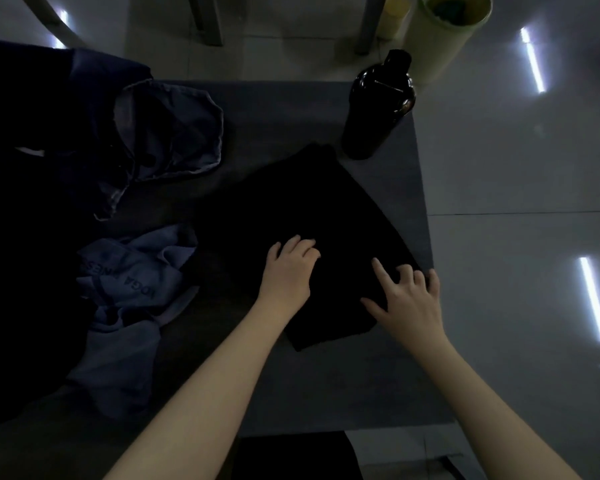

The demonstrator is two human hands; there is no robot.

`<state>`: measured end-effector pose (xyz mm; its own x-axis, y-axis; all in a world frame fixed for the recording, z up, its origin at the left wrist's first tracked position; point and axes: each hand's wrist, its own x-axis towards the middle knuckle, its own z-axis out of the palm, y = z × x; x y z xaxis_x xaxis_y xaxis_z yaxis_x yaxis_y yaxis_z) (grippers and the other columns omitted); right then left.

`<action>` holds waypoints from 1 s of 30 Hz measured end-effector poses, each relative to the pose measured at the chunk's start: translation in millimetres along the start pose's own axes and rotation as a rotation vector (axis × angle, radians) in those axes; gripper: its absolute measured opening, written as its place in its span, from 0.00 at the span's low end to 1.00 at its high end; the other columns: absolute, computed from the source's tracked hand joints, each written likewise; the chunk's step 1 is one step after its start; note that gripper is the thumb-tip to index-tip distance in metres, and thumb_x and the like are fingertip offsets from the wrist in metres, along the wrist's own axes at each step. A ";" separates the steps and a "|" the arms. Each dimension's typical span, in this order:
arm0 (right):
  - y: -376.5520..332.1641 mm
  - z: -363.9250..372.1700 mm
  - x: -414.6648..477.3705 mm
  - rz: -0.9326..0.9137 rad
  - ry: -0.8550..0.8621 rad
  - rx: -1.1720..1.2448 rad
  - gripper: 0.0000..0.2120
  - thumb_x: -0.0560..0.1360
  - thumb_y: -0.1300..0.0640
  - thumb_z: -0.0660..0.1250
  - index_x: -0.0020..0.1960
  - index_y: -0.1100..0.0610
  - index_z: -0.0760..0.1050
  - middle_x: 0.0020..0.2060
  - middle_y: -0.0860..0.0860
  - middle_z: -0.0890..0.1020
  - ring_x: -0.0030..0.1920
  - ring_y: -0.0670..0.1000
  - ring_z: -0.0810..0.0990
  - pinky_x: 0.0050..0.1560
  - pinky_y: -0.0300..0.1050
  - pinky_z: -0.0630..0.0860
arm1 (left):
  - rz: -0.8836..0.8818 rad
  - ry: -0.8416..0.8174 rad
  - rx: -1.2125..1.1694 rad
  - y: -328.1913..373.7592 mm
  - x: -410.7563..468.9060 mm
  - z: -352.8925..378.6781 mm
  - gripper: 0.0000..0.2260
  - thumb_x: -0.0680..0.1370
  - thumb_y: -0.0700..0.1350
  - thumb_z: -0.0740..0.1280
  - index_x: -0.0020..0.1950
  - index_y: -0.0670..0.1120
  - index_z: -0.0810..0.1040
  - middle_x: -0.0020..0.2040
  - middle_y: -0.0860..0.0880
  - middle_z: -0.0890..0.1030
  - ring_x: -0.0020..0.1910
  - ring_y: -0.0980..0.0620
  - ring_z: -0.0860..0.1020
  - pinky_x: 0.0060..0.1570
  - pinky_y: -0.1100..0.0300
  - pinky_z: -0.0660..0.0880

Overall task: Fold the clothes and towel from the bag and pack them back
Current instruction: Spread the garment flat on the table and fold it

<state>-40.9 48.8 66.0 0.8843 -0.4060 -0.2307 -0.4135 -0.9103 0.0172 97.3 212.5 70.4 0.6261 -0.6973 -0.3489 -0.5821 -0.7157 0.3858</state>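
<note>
Two bare hands rest on a black folded cloth (291,202) on the grey table (326,386).
The left hand (288,268) bends its fingers onto the cloth's middle, and I cannot tell whether they pinch it. The right hand (409,299) lies spread flat on the cloth's near right edge. The cloth's bulk runs away from both hands toward the dark glass bottle (378,105). A crumpled pale blue printed garment (132,282) lies to the left, and glossy grey floor (516,168) to the right.

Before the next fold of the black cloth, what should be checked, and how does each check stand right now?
1. Hands on the black cloth: ok; left hand and right hand both rest on its near part.
2. Left hand's grip: cannot tell; fingers bent, fabric too dark.
3. Cloth lying flat: cannot tell; too dark.
4. Space beyond the cloth: not ok; a tall dark glossy bottle stands upright at its far corner.
5. Crumpled pale blue printed garment clear of it: cannot tell; it lies close on the left.
</note>
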 end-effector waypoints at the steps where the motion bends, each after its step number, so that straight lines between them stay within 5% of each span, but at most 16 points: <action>1: 1.0 2.3 -7.4 0.010 -0.001 0.008 0.34 0.67 0.38 0.70 0.68 0.54 0.71 0.47 0.62 0.77 0.47 0.63 0.78 0.59 0.66 0.69 | 0.003 0.042 -0.011 3.4 -1.7 -0.5 0.21 0.80 0.41 0.59 0.73 0.48 0.65 0.75 0.50 0.62 0.76 0.49 0.56 0.73 0.49 0.51; 4: 1.4 6.2 -25.8 0.028 -0.057 0.058 0.36 0.67 0.37 0.65 0.69 0.56 0.70 0.43 0.60 0.77 0.43 0.61 0.78 0.53 0.60 0.74 | 0.114 0.190 0.018 6.1 -19.2 4.3 0.24 0.77 0.39 0.60 0.73 0.47 0.66 0.73 0.48 0.67 0.73 0.47 0.63 0.70 0.48 0.60; 7: 1.6 8.6 -38.6 0.015 -0.101 0.122 0.39 0.66 0.38 0.71 0.71 0.57 0.67 0.43 0.58 0.76 0.43 0.60 0.78 0.43 0.54 0.75 | 0.285 0.249 0.136 1.4 -44.3 14.0 0.26 0.74 0.43 0.60 0.73 0.47 0.64 0.73 0.49 0.67 0.72 0.47 0.64 0.70 0.47 0.61; 13: 3.5 10.7 -47.7 -0.020 -0.008 0.118 0.42 0.59 0.38 0.75 0.67 0.56 0.71 0.57 0.61 0.75 0.54 0.63 0.75 0.51 0.60 0.74 | 0.275 -0.109 0.253 -26.2 -67.4 37.6 0.34 0.74 0.60 0.63 0.76 0.49 0.59 0.77 0.50 0.58 0.76 0.47 0.57 0.72 0.46 0.49; 16: 5.9 12.4 -51.6 -0.151 0.073 0.085 0.42 0.59 0.40 0.76 0.67 0.57 0.70 0.70 0.60 0.65 0.66 0.61 0.66 0.63 0.65 0.65 | 0.246 -0.164 0.256 -29.6 -62.9 36.9 0.39 0.66 0.57 0.75 0.73 0.48 0.66 0.74 0.50 0.64 0.73 0.46 0.64 0.69 0.44 0.61; 19: 10.8 16.4 -55.9 -0.247 0.109 0.100 0.45 0.59 0.51 0.77 0.72 0.55 0.62 0.72 0.57 0.63 0.69 0.57 0.64 0.68 0.61 0.62 | 0.262 -0.045 0.201 -27.5 -53.4 32.6 0.36 0.58 0.49 0.81 0.65 0.46 0.76 0.65 0.48 0.76 0.62 0.45 0.75 0.55 0.48 0.77; 22: 19.4 24.7 -57.8 -0.251 0.093 0.108 0.47 0.57 0.63 0.74 0.73 0.54 0.60 0.70 0.55 0.68 0.66 0.58 0.71 0.65 0.54 0.61 | 0.236 0.041 0.074 -26.7 -54.8 33.3 0.33 0.61 0.40 0.79 0.65 0.42 0.75 0.65 0.45 0.76 0.63 0.43 0.75 0.58 0.49 0.74; 27: 24.4 29.5 -52.4 -0.296 0.127 0.107 0.30 0.65 0.61 0.55 0.67 0.58 0.69 0.64 0.56 0.76 0.56 0.59 0.77 0.54 0.53 0.74 | 0.167 0.147 -0.056 -29.2 -62.0 35.4 0.21 0.66 0.33 0.74 0.58 0.39 0.78 0.61 0.42 0.76 0.56 0.44 0.78 0.52 0.52 0.79; 30: 24.5 23.3 -46.3 -0.280 0.183 0.254 0.26 0.62 0.67 0.67 0.61 0.61 0.76 0.58 0.56 0.80 0.52 0.59 0.80 0.50 0.53 0.77 | 0.123 0.172 -0.160 -26.6 -61.9 27.0 0.14 0.70 0.35 0.71 0.55 0.41 0.80 0.57 0.45 0.79 0.54 0.47 0.79 0.51 0.60 0.75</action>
<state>-97.0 47.1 54.5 0.9847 -0.1736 -0.0157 -0.1714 -0.9483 -0.2672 60.0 273.7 58.7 0.6427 -0.7521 -0.1459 -0.5787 -0.6013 0.5509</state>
